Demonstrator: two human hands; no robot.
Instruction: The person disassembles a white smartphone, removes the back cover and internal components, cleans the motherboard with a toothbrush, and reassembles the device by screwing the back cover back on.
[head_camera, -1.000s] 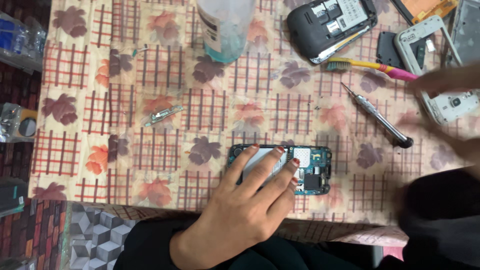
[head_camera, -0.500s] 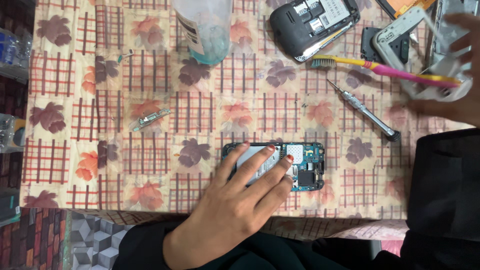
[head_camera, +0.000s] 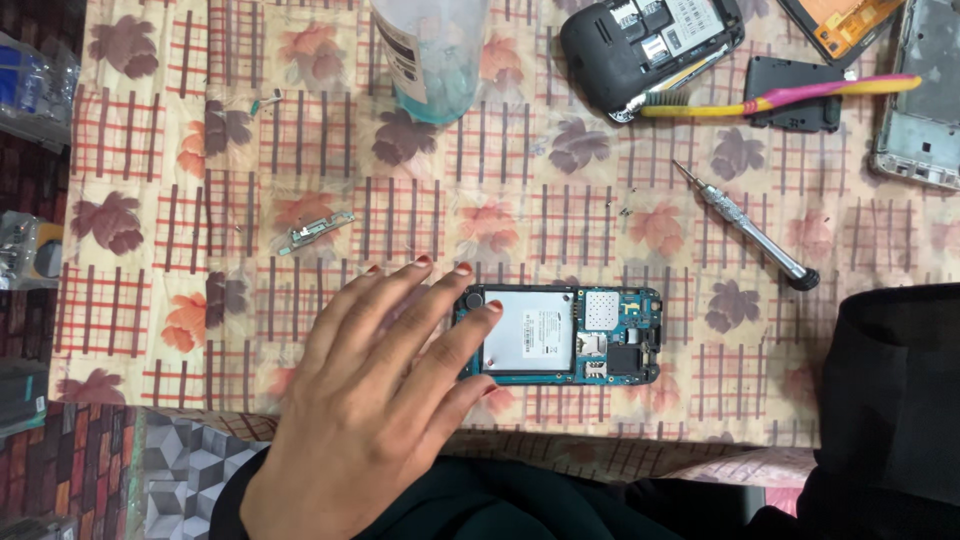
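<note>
Opened phone (head_camera: 560, 335) lies flat on the flower-and-check tablecloth (head_camera: 150, 180), back cover off, silver battery and circuit board exposed, close to the table's near edge. Landmark for everything below.

Far left of the phone: clutter off the cloth's left edge, too blurred to identify.
Up-left of the phone: small metal strip part (head_camera: 316, 232) lying loose on the cloth, well apart from it.
Just left of the phone: left hand (head_camera: 370, 400), palm down, fingers spread flat and open, gripping nothing. Fingertips (head_camera: 492, 307) rest on the phone's left end, one by the round camera lens, one at the battery's edge. Thumb out on bare cloth.
Above the phone, far edge of table: clear plastic bottle (head_camera: 430, 55) with bluish liquid at the bottom, upright.
Up-right of the phone: second phone body (head_camera: 650, 45), dark, back open, tilted. Toothbrush (head_camera: 780, 97), pink and yellow, lies with its bristles touching that dark body and its handle across a black flat part (head_camera: 795, 95).
Right of the phone, slightly above: small screwdriver (head_camera: 750, 228), silver shaft, black cap, lying diagonal, near but not touching.
Far up-right: silver phone frame (head_camera: 925, 100), partly cut off by the frame edge.
Right of the phone: black sleeve (head_camera: 890, 400). Right hand not visible; can't tell its state.
</note>
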